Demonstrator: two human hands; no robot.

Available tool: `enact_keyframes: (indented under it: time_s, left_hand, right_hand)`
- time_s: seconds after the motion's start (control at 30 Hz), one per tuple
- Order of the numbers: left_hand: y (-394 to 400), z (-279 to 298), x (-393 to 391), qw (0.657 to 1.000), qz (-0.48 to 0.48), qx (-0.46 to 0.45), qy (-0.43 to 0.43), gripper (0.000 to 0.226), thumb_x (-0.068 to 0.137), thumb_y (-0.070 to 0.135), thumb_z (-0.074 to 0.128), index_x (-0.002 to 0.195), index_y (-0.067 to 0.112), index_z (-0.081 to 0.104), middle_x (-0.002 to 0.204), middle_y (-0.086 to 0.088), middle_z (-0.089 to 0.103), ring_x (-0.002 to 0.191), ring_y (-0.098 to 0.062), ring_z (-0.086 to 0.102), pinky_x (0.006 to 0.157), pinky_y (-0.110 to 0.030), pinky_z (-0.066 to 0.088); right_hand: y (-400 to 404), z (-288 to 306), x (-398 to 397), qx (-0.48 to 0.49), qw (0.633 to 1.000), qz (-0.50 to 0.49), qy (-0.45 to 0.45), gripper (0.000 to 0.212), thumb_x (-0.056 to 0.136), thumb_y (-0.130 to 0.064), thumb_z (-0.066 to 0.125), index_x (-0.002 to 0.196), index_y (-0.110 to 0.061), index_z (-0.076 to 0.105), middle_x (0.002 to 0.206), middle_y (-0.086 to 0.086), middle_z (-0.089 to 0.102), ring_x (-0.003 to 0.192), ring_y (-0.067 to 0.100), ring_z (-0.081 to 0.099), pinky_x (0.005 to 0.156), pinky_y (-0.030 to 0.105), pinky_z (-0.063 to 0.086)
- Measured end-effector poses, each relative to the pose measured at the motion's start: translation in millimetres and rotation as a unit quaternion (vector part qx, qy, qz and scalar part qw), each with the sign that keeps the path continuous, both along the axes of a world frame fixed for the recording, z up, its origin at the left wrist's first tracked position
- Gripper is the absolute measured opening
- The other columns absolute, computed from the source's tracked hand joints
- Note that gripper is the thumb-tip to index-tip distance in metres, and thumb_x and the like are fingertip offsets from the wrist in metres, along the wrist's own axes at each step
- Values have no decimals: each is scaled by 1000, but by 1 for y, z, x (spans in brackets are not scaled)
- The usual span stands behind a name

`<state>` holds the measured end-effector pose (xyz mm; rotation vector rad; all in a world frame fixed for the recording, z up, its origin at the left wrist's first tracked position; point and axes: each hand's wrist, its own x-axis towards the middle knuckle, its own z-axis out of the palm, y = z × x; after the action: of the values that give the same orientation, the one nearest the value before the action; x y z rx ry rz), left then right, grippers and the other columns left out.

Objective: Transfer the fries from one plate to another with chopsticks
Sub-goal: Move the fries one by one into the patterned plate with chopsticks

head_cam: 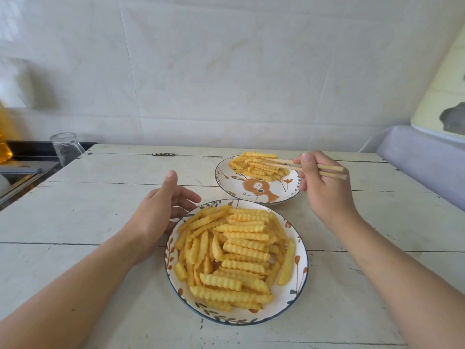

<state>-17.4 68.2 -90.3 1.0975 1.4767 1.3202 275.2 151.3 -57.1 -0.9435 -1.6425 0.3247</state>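
Fries (236, 253) lying heaped on near plate (298, 285), centre foreground of white plank table (88, 197); smaller pile (256, 165) sitting on far plate (226, 182) with animal motif, just behind and right. Left hand (163, 207) resting on table, fingers relaxed and apart, touching near plate's left rim. Right hand (319, 187) gripping chopsticks (284, 165), tips reaching over far pile. Upturned glass (66, 147) standing at table's far-left corner.

Chopsticks (305, 167) tips vanish among the far plate's fries (259, 165); yellow thing (5, 137) (blurred) cut off left.
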Motion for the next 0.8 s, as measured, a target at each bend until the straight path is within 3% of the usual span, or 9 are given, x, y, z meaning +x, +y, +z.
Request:
enact_keyframes:
  time_s: [0.1, 0.27, 0.43, 0.53, 0.63, 0.7, 0.8]
  left_hand:
    - [0, 0, 0, 1000, -1, 2, -2, 78, 104, 68, 24, 88, 17, 80, 92, -9, 73, 84, -25, 66, 82, -46, 49]
    - [0, -1, 0, 1000, -1, 1, 3, 79, 104, 68, 23, 91, 15, 80, 93, -10, 73, 85, -26, 67, 82, -47, 50]
    - [0, -1, -1, 1000, -2, 2, 3, 79, 105, 67, 23, 90, 16, 81, 92, -10, 73, 84, -26, 67, 82, -47, 49]
    - [1, 0, -1, 1000, -6, -1, 1, 78, 105, 67, 23, 89, 16, 81, 91, -9, 72, 84, -25, 67, 82, -46, 49]
    - [0, 0, -1, 1000, -6, -5, 5, 78, 104, 68, 23, 89, 16, 80, 90, -8, 73, 84, -25, 66, 82, -46, 48]
    - [-1, 1, 0, 1000, -5, -8, 9, 78, 105, 67, 23, 89, 16, 81, 92, -9, 73, 85, -25, 66, 83, -46, 48]
    - [-2, 3, 1, 1000, -6, -8, 10, 79, 105, 67, 23, 88, 16, 81, 95, -11, 72, 87, -28, 66, 85, -46, 49]
  right_hand:
    - [-1, 3, 2, -4, 1000, 6, 16, 30, 101, -47, 43, 85, -35, 66, 54, -4, 54, 57, 14, 57, 62, 40, 51]
    - [0, 3, 3, -6, 1000, 6, 10, 29, 105, -38, 45, 85, -35, 65, 59, 4, 58, 57, 14, 58, 61, 36, 50]
    - [-1, 6, 2, -25, 997, 13, 75, 32, 103, -40, 41, 83, -30, 64, 61, -8, 58, 55, 9, 57, 59, 34, 50]
    - [-6, 17, 5, -29, 991, 26, 131, 37, 103, -38, 38, 83, -19, 64, 63, 0, 57, 51, 16, 55, 55, 30, 47]
    - [-18, 35, 8, -67, 965, 76, 240, 53, 106, -41, 37, 73, -11, 65, 55, 5, 55, 39, 21, 49, 46, 31, 40]
    - [-31, 48, 12, -129, 928, 153, 315, 60, 106, -43, 38, 60, -15, 65, 49, 6, 50, 33, 20, 40, 42, 24, 32]
    - [-52, 59, 15, -208, 888, 276, 303, 61, 103, -46, 37, 58, -14, 62, 45, 8, 40, 27, 13, 30, 42, 17, 26]
